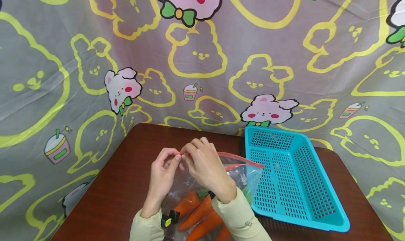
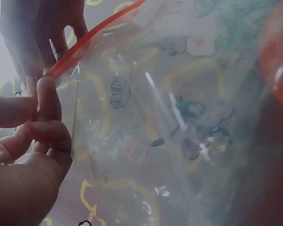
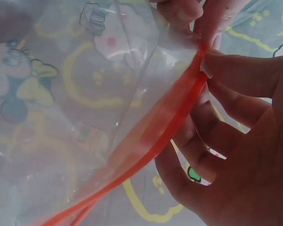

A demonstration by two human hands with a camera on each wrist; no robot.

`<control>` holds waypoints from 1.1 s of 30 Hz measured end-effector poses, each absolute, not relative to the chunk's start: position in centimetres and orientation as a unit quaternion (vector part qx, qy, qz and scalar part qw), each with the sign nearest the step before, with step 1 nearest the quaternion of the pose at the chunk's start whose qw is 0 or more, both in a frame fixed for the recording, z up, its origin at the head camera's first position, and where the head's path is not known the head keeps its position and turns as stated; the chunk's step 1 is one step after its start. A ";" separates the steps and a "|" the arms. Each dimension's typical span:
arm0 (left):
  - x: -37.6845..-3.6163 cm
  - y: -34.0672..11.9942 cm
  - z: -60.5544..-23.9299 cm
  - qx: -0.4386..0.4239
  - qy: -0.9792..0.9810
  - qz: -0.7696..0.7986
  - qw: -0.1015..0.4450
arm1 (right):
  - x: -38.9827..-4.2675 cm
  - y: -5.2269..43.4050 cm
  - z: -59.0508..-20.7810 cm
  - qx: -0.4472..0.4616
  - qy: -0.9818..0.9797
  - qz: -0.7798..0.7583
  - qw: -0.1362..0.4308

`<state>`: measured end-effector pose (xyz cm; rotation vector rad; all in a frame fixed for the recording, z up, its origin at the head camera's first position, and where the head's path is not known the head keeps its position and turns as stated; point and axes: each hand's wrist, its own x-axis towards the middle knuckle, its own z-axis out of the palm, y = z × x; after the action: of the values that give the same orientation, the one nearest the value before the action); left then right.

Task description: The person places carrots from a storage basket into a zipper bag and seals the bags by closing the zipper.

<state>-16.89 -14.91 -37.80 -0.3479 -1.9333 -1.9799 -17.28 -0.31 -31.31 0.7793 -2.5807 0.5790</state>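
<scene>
A clear zip bag (image 1: 252, 180) with an orange-red zip strip (image 1: 243, 159) lies in front of me, several carrots (image 1: 202, 213) showing through its plastic. At the strip's left end, my left hand (image 1: 162, 176) pinches the corner between thumb and fingers. Right beside it, my right hand (image 1: 207, 165) pinches the same strip, its fingertips nearly meeting the left ones. The strip's two edges stand apart toward the right. In the right wrist view, a small whitish piece sits on the zip strip (image 3: 177, 122) by the right thumb. Printed cartoon figures mark the bag (image 2: 132, 155).
To the right, a turquoise perforated basket (image 1: 332, 202) stands on the dark brown table (image 1: 107, 184), close to the bag. A grey curtain (image 1: 209, 90) with yellow rabbit outlines hangs behind and beside the table.
</scene>
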 end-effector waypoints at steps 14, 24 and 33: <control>-16.7 -14.7 -37.7 -0.097 -0.701 -0.682 0.186 | -17.3 -0.6 -31.4 0.276 -0.918 0.208 0.196; -16.8 -14.7 -37.6 -0.086 -0.698 -0.685 0.190 | -17.5 -0.6 -31.5 0.278 -0.915 0.215 0.197; -16.7 -14.7 -37.5 -0.066 -0.690 -0.697 0.182 | -17.6 -0.5 -31.6 0.277 -0.914 0.220 0.199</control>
<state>-16.71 -14.71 -37.49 -0.1862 -1.9483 -1.9680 -17.59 -0.46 -31.60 0.7736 -2.5557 0.6153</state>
